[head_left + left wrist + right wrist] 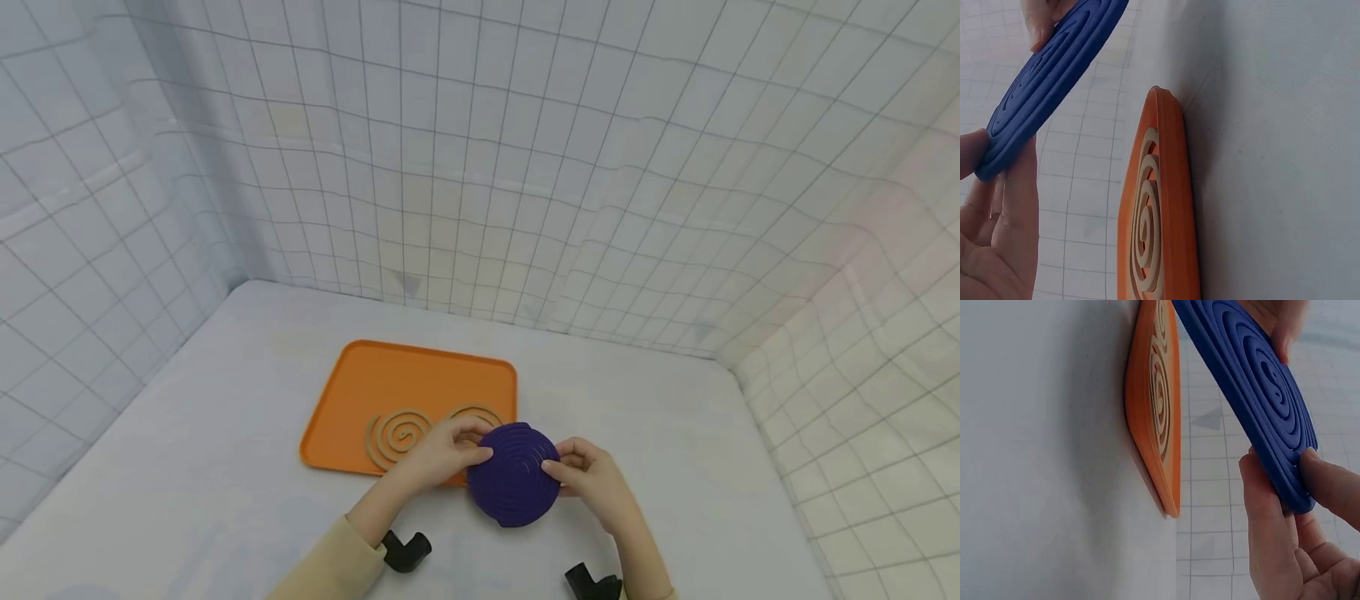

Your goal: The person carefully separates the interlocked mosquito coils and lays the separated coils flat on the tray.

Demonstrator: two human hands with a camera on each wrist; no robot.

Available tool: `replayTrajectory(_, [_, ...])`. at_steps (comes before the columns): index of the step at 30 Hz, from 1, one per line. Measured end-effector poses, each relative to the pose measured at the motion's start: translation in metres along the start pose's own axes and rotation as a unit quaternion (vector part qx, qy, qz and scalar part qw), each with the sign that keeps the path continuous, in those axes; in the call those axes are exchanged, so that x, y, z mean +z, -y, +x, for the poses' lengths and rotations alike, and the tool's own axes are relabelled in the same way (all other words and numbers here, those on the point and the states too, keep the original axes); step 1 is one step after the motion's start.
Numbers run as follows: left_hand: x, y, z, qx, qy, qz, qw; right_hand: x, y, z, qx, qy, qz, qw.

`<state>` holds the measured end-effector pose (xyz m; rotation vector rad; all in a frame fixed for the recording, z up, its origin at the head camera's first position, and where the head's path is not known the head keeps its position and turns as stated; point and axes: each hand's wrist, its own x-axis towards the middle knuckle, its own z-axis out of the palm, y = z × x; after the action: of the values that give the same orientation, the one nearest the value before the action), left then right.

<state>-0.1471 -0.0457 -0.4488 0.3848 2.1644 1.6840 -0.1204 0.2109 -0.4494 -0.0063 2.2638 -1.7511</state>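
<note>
A round, dark blue-purple mosquito coil disc (514,492) with spiral grooves is held up between both hands in the head view. My left hand (438,454) pinches its left edge, thumb on the grooved face and fingers behind. At the right edge, my right hand (600,487) grips the disc the same way. Both wrist views show the disc (1054,81) tilted and raised above the table. Two tan spiral coils (401,435) lie on an orange tray (420,367) just beyond the hands; the left forearm and hand partly cover them.
The tray's raised rim (1141,394) runs close by the disc. A white table surface (225,433) spreads around it, and white gridded curtains (465,167) enclose the back and sides. Black elbow-shaped pieces (407,553) sit at both wrists.
</note>
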Motion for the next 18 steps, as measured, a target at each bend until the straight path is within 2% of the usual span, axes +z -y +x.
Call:
replayTrajectory(5, [-0.004,0.004,-0.006,-0.006,-0.02,-0.002,0.9998,0.013,0.002,0.0,-0.012,-0.001,-0.012,0.9999])
replayTrajectory(14, [-0.016,0.009,-0.013,-0.014,-0.002,0.02,0.9997,0.027,0.002,0.001,-0.022,0.029,-0.059,0.9976])
replayTrajectory(18, [-0.018,0.008,-0.014,-0.018,0.001,0.023,0.9996,0.031,0.002,0.003,-0.03,0.012,-0.079,0.9964])
